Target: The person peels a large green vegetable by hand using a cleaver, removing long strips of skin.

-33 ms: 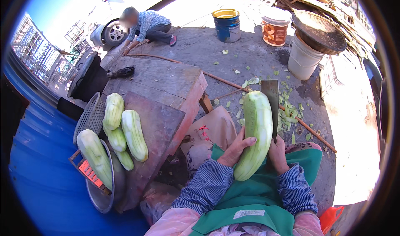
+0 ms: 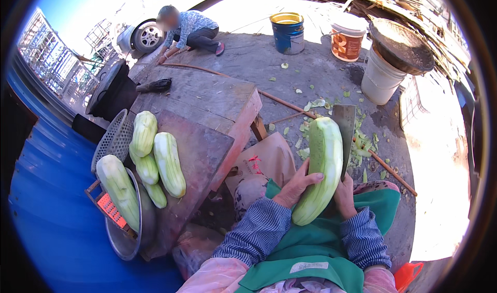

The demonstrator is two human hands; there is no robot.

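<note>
Grey ground (image 2: 243,60) bears peelings (image 2: 361,149) and a wooden table (image 2: 194,100); left hand (image 2: 299,185) grips a gourd (image 2: 325,156), right hand (image 2: 344,196) a cleaver (image 2: 345,127).

Left of the fingers (image 2: 313,178), gourds (image 2: 169,163) lie on the bench (image 2: 199,99), another apparently in the basin (image 2: 148,223); beyond the fingers, a cleaver (image 2: 344,132) stands beside the held gourd (image 2: 323,158), buckets (image 2: 290,38) farther out.

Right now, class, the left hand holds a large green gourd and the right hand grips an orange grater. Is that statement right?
Not quite: the right hand grips a cleaver; the orange grater is off to the person's left. The head view shows this. The left hand does hold a large green gourd.
</note>
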